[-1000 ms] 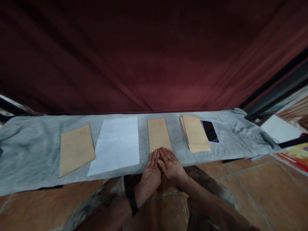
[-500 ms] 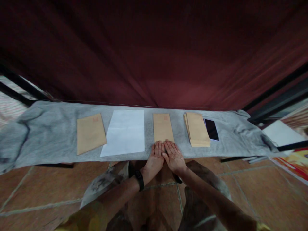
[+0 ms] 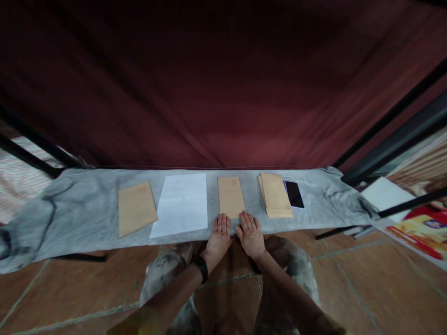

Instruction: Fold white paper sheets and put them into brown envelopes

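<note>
My left hand (image 3: 219, 231) and my right hand (image 3: 250, 231) lie flat, fingers stretched out, on the near edge of a grey cloth (image 3: 70, 214) that covers a long low bench. Their fingertips touch the near end of a narrow brown envelope (image 3: 230, 195). To its left lies a white sheet of paper (image 3: 182, 204), then a wider brown envelope (image 3: 136, 207). On the right sits a stack of brown envelopes (image 3: 275, 195) with a black phone (image 3: 294, 194) beside it. A dark band circles my left wrist.
A dark red curtain (image 3: 223, 93) hangs behind the bench. Black metal bars (image 3: 394, 139) slant at the right. White paper (image 3: 384, 193) and a colourful printed sheet (image 3: 419, 230) lie at the far right. Terracotta floor tiles (image 3: 366, 279) and my knees are below.
My hands slid back toward me off the narrow envelope and moved slightly apart. The camera view shifted, so the bench sits smaller and farther.
</note>
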The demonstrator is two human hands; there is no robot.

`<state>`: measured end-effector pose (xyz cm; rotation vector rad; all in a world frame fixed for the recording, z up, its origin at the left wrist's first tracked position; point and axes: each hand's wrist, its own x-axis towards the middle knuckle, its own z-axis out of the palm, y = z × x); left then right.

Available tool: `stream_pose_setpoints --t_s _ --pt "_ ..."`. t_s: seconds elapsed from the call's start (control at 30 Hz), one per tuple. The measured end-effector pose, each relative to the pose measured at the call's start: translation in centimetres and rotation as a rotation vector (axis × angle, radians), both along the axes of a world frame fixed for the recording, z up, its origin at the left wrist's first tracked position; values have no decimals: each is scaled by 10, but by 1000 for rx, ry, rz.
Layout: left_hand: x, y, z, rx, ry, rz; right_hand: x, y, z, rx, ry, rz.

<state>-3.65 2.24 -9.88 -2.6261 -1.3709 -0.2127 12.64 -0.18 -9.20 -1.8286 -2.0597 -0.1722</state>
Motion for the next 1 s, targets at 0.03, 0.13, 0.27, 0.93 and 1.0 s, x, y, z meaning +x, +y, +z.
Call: stream_pose_setpoints --t_s 0.03,0.13,0.27,0.93,1.0 --pt "-1 -1 2 -6 -5 5 0 -1 -1 9 4 -13" --pt "1 -4 8 -17 -19 42 2 -2 -2 29 20 -47" --pt "3 -8 13 -21 -48 93 4 -4 -4 42 37 -78" --pt "5 -11 7 57 13 151 -20 0 9 -59 127 118" --pt "4 -11 7 55 12 143 -21 1 9 -74 116 113"
